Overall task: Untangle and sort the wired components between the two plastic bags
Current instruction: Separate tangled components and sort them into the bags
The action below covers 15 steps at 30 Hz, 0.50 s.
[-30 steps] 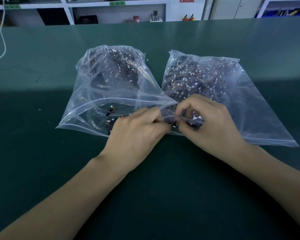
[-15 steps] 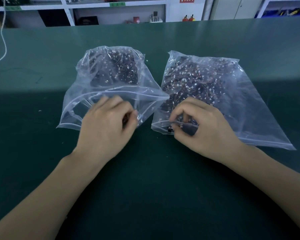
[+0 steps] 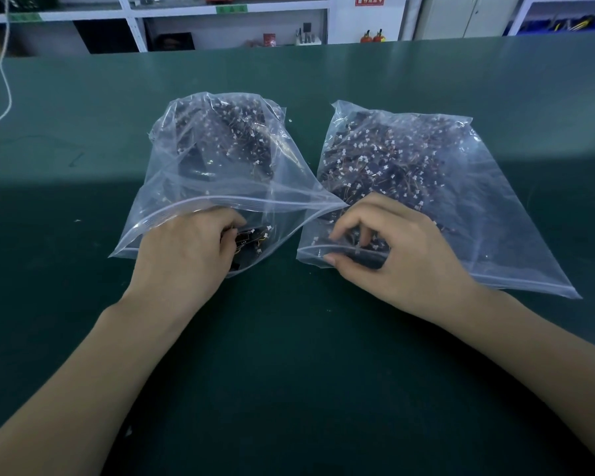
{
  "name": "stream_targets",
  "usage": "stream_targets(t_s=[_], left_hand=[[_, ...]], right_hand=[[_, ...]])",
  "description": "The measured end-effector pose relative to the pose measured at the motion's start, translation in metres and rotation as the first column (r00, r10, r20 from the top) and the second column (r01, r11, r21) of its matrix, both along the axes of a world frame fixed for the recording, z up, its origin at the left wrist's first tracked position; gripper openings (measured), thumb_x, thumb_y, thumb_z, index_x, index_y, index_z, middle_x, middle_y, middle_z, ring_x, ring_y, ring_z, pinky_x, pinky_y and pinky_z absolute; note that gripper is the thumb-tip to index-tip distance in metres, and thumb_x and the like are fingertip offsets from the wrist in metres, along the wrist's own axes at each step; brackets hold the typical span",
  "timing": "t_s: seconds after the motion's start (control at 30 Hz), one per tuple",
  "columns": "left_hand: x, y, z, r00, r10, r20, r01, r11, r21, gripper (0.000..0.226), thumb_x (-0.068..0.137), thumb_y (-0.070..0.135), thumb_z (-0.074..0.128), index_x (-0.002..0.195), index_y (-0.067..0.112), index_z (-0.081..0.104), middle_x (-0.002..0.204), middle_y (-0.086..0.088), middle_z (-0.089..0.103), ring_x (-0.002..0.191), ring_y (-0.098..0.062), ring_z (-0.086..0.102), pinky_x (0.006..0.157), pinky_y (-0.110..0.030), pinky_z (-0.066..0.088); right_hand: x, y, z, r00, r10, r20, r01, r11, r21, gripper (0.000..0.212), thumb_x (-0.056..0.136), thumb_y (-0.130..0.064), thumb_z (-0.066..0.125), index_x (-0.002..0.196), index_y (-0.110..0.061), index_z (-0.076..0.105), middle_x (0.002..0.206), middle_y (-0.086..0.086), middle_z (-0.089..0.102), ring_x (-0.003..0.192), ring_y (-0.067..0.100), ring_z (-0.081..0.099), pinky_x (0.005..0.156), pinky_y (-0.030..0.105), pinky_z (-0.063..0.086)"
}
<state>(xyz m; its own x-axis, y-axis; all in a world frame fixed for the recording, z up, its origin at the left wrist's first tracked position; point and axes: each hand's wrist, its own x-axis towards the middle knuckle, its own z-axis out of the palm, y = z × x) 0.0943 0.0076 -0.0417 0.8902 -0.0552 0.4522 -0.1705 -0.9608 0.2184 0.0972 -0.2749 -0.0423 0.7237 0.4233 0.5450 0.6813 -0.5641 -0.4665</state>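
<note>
Across the frame, a dark green bench [image 3: 289,355] is carrying two clear zip-top plastic bags side by side, each holding dark wired components with small white connectors. The larger-looking right bag [image 3: 488,207], at centre right, is lying flat and well filled; the left bag [image 3: 220,187], at centre left, is being held open at its mouth. A second ago both hands were meeting between the bags; now they are parted. The left hand [image 3: 182,255] is being pushed into the left bag's mouth, its fingers curled round a wired component [image 3: 251,240]. The right hand [image 3: 392,255] is pinching the right bag's near edge, fingers curled among the parts. One piece is judged to be getting sorted leftward.
</note>
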Motion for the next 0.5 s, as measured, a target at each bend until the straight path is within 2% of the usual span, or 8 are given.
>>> stream_targets(t_s=[0.13,0.27,0.4,0.5], left_hand=[[0.001,0.0,-0.001,0.999,-0.033,0.023,0.034,0.999,-0.022,0.023,0.095,0.013,0.072,0.108,0.032,0.078,0.1,0.011,0.078,0.09,-0.025,0.073,0.072,-0.037,0.053],[-0.003,-0.006,0.007,0.973,-0.073,0.219,0.071,0.997,0.02,0.016,0.092,0.009,0.075,0.102,0.021,0.079,0.094,0.003,0.079,0.081,-0.032,0.073,0.064,-0.031,0.044],[-0.007,-0.014,0.011,0.914,-0.268,0.304,0.283,0.959,-0.005,0.018,0.097,0.008,0.071,0.107,0.021,0.079,0.102,0.008,0.072,0.087,-0.019,0.07,0.067,-0.041,0.058],[-0.013,-0.028,0.007,0.845,-0.407,0.348,0.438,0.899,-0.012,0.017,0.1,0.008,0.068,0.109,0.018,0.079,0.104,0.006,0.07,0.082,-0.016,0.068,0.064,-0.039,0.057]], right_hand=[[0.0,0.0,-0.001,1.0,-0.005,-0.01,0.005,1.0,0.002,0.02,0.086,-0.033,0.083,0.101,-0.023,0.072,0.102,-0.01,0.064,0.08,0.015,0.061,0.075,0.043,0.055],[0.001,-0.001,-0.002,1.0,-0.007,-0.007,0.007,1.0,0.003,0.024,0.086,-0.031,0.085,0.104,-0.023,0.073,0.102,-0.014,0.063,0.081,0.014,0.061,0.074,0.042,0.055],[0.001,-0.002,-0.002,1.0,-0.003,0.012,0.003,1.0,0.024,0.026,0.089,-0.033,0.084,0.109,-0.023,0.072,0.102,-0.015,0.063,0.082,0.014,0.062,0.074,0.038,0.055],[0.0,-0.001,-0.001,0.998,0.042,0.036,-0.043,0.998,0.041,0.034,0.092,-0.036,0.082,0.12,-0.02,0.073,0.104,-0.01,0.067,0.082,0.014,0.062,0.077,0.038,0.055]])
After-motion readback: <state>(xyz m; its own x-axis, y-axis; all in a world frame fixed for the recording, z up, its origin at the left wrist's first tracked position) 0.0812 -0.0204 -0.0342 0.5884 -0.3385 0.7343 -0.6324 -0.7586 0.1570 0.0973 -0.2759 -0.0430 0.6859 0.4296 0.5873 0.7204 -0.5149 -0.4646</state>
